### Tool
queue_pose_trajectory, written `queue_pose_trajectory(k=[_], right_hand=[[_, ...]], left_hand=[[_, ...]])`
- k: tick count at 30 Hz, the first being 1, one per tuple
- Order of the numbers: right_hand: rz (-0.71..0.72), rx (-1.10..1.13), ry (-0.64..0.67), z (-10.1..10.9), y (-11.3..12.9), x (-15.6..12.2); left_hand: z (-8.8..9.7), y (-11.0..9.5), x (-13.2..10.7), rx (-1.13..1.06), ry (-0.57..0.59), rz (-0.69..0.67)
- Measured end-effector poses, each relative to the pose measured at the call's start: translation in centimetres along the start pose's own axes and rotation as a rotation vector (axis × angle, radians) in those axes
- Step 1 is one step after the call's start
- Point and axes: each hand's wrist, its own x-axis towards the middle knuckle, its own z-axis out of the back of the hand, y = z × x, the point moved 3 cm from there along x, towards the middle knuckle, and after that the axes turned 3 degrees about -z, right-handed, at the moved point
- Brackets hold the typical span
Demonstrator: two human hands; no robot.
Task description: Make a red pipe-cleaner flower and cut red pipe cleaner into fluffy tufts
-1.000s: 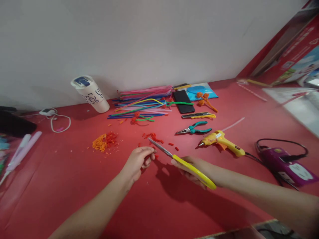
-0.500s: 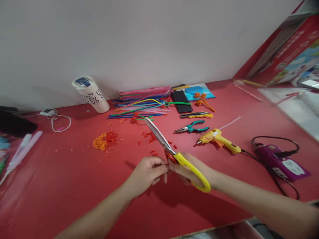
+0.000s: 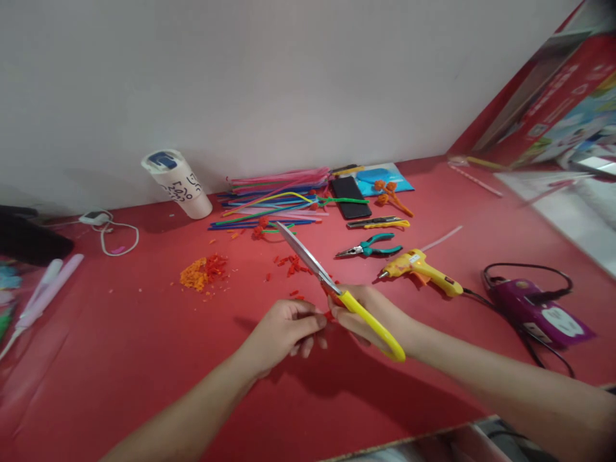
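My right hand grips yellow-handled scissors, their blades pointing up and to the left over the red table. Just to its left, my left hand pinches a small red piece at the base of the blades, fingertips nearly touching the right hand. Small red cut bits lie scattered beyond the blades. A heap of orange and red bits sits further left.
Coloured pipe cleaners, a black phone, a utility knife, teal pliers and a yellow glue gun lie behind. A white cup leans by the wall. A purple device sits right; a charger cable lies at the left.
My left hand came off the table and met the right hand. The scissors swung up, blades now steeper, and both hands stay together with a red piece between them.
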Motion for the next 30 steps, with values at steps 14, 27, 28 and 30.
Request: queue_pose_trajectory(k=[14,27,28,30], right_hand=[[-0.094,-0.281,0.168,1.6,-1.4,-2.2],[-0.075,-0.261,0.161,0.4,-1.3,-2.2],[-0.076,-0.252,0.158,0.3,-1.4,-2.2],[-0.079,-0.244,0.149,0.2,-1.7,-2.1]], left_hand=[[3.2,-0.4,0.5,-0.092,-0.377,-0.122],[3.4,-0.8,0.8,-0.062,-0.438,-0.128],[3.3,-0.8,0.8,-0.055,-0.435,-0.127],[3.2,-0.8,0.8,-0.046,-0.427,-0.134]])
